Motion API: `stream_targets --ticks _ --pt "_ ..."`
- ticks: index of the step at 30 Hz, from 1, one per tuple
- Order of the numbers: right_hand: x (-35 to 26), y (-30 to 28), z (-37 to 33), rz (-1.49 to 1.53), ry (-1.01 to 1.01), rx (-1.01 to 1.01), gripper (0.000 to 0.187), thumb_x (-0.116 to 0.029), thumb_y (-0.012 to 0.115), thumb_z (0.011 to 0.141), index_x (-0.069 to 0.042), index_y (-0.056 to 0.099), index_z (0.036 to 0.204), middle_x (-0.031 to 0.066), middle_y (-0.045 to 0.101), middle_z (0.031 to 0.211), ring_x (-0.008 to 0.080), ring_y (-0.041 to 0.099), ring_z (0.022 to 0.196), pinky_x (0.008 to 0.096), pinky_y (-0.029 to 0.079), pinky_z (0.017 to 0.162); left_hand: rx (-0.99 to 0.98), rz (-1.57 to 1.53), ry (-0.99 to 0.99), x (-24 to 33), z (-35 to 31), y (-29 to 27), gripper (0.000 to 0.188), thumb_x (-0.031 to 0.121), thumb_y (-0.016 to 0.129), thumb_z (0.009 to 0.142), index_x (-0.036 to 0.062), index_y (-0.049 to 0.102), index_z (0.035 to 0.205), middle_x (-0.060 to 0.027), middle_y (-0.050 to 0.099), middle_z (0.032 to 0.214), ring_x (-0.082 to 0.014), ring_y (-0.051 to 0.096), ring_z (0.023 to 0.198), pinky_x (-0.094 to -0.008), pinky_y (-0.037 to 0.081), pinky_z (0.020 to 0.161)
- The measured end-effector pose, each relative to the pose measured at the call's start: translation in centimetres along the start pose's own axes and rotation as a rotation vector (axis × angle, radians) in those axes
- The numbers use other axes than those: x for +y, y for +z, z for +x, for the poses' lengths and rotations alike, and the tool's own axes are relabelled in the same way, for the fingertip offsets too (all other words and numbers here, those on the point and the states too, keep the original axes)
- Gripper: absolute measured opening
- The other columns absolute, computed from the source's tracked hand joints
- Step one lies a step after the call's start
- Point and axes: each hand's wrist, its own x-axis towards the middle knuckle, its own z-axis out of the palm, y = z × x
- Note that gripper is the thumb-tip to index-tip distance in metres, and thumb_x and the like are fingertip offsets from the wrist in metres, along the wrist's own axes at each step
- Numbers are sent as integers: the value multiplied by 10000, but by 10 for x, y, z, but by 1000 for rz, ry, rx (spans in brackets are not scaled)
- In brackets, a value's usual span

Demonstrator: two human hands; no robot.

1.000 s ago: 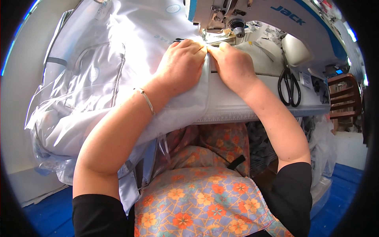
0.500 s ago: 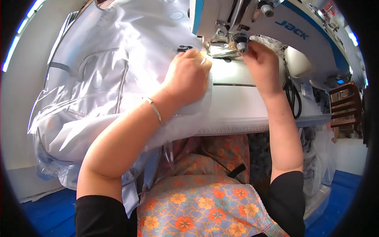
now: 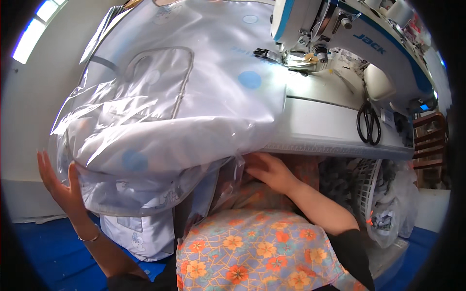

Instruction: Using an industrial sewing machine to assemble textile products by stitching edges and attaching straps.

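A large pale translucent plastic piece (image 3: 228, 104) with blue dots and a grey-edged pocket (image 3: 162, 80) covers the left of the sewing table. Its front part folds and drapes over the table edge. My left hand (image 3: 60, 186) is open at the piece's left edge, thumb and fingers apart. Below the table's front edge, my right hand (image 3: 272, 170) reaches left beside the hanging plastic, fingers apart; the plastic partly hides the fingertips. A black buckle (image 3: 266, 55) lies on the piece by the needle area of the white and blue sewing machine (image 3: 335, 29).
Black-handled scissors (image 3: 369, 123) lie on the table (image 3: 315, 119) under the machine arm. A white slatted basket (image 3: 367, 189) with grey scraps stands below at right. A pale printed fabric piece (image 3: 153, 237) hangs below the plastic. A wooden chair (image 3: 429, 140) is far right.
Both hands have left the needle area. My left hand moved down to the far left, opening; my right hand dropped below the table edge. Buckle and scissors show fully. The view has shifted.
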Motion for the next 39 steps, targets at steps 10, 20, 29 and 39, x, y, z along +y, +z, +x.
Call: stream_targets --ticks 10,20,29,39 --pt "-3 66 51 -35 107 112 424 -322 645 963 -25 621 1265 88 663 1188 214 598 1101 360 455 970 -370 -1468 -1165 -145 -193 70 728 388 603 996 39 287 1551 -182 365 1550 -308 374 1429 -445 410 1109" --pt "-96 53 -57 303 231 96 317 -274 664 966 6 667 1113 39 682 918 103 620 857 271 490 769 173 -148 -34 -124 -80 -11 422 222 546 999 -45 570 1324 -187 620 1299 -295 625 1168 -381 502 1023" --pt "-44 33 -79 -22 164 295 260 -94 601 991 26 620 1222 74 687 1090 141 627 1002 313 508 893 368 -123 -87 -172 65 -121 435 259 563 990 -30 588 1314 -182 638 1288 -296 631 1153 -373 490 1012" --pt "-16 9 -51 -1272 -990 404 341 -153 584 926 -99 629 1259 142 630 1312 285 601 1231 461 474 1047 326 -79 -174 -212 77 -184 451 300 581 979 -13 609 1303 -175 658 1275 -296 637 1137 -365 475 999"
